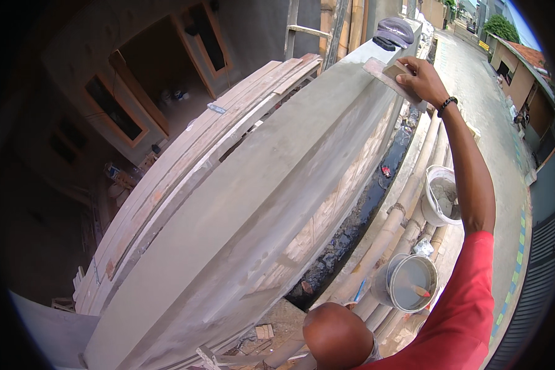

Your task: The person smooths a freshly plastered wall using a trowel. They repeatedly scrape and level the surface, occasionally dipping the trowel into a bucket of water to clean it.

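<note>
My right arm, in a red sleeve with a dark beaded bracelet point(448, 106), reaches to the far end of a grey plastered wall point(228, 179). My right hand point(424, 80) is closed round the handle of a plastering float point(379, 69). The float's flat board is tilted at the wall's top street-side edge; whether it fully touches there I cannot tell. Just beyond it, on the wall top, lies a rounded purple-grey and black item point(393, 32), perhaps a cap. My left hand is out of view. Bare rounded skin point(336, 333), possibly a knee, shows at the lower edge.
A white bucket of mortar point(444, 196) and a grey bucket of cloudy water point(407, 283) stand on bamboo poles point(385, 237) to the right. A dark drainage ditch point(351, 240) runs below the wall. Planks point(191, 148) line its left side; a ladder point(314, 29) stands at the back.
</note>
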`<state>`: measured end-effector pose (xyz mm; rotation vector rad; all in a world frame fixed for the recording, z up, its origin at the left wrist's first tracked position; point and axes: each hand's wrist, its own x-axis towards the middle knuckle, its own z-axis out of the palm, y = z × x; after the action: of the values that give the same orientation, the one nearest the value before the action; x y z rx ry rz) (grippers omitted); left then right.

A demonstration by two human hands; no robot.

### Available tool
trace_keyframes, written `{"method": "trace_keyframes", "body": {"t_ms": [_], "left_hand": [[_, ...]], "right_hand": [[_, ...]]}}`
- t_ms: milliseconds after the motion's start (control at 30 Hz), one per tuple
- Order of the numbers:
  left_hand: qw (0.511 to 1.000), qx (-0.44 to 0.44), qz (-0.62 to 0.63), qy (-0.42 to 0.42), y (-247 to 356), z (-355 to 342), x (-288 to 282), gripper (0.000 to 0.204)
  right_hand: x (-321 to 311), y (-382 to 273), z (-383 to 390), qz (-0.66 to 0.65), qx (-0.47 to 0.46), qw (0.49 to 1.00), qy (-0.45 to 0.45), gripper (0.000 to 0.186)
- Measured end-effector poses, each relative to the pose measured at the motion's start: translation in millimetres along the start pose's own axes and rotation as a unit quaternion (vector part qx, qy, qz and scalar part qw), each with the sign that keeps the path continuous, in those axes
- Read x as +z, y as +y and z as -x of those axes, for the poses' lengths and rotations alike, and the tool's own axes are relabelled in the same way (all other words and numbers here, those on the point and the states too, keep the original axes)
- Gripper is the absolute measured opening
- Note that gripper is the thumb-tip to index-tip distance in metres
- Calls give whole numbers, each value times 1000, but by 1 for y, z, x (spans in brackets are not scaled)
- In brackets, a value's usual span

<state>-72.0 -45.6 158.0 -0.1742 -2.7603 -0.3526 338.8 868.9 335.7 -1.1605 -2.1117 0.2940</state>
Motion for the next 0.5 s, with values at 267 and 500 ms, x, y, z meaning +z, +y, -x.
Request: {"method": "trace_keyframes", "body": {"t_ms": [267,500], "left_hand": [[992,115,24,47,-17,-5,-4,103],[997,44,63,18,-8,1,7,103]], "right_hand": [[55,-48,-15,75,-162,972,-155,47],[28,36,-93,281,14,958,-58,46]]}}
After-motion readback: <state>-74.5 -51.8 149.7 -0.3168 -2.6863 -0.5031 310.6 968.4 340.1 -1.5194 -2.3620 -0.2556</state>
